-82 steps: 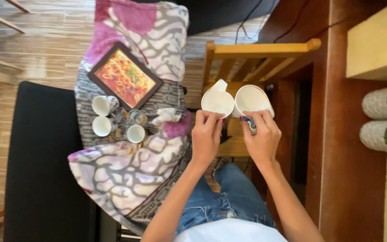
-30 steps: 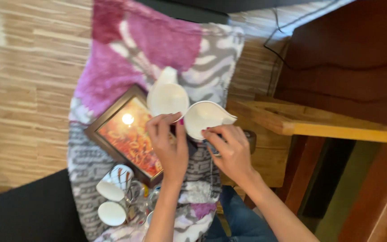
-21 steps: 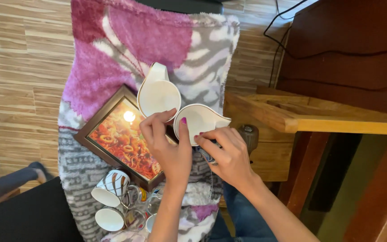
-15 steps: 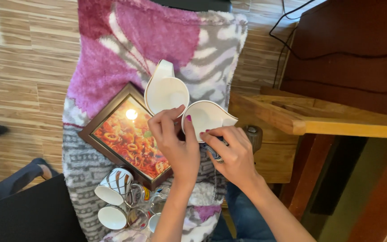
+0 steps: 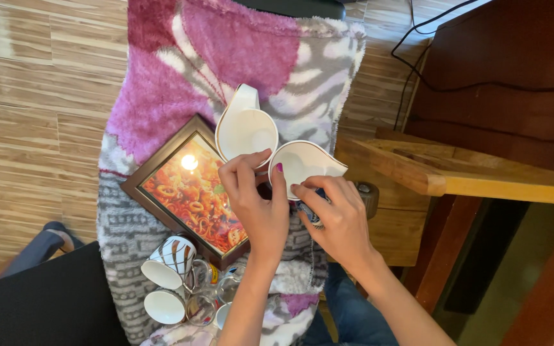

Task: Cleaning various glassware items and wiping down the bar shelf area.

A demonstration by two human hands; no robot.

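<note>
From the head camera, the left hand [image 5: 258, 205] holds a white jug [image 5: 245, 128] by its near rim, fingers curled over the edge and thumb on the outside, so its grip is closed on the jug, whose spout points away from the person. The right hand [image 5: 335, 218] has its grip closed round a second white jug [image 5: 302, 165], fingers wrapped low about the handle side; this jug's spout points to the right. The two jugs sit just beside each other, rims almost touching, above a pink, grey and white blanket [image 5: 161, 96]. On the blanket, left of the hands, lies a dark-framed picture [image 5: 190, 189] with an orange image. Nearer the person, several striped cups [image 5: 168, 263] stand on a glass tray. A wooden shelf [image 5: 469, 173] juts out on the right.
</note>
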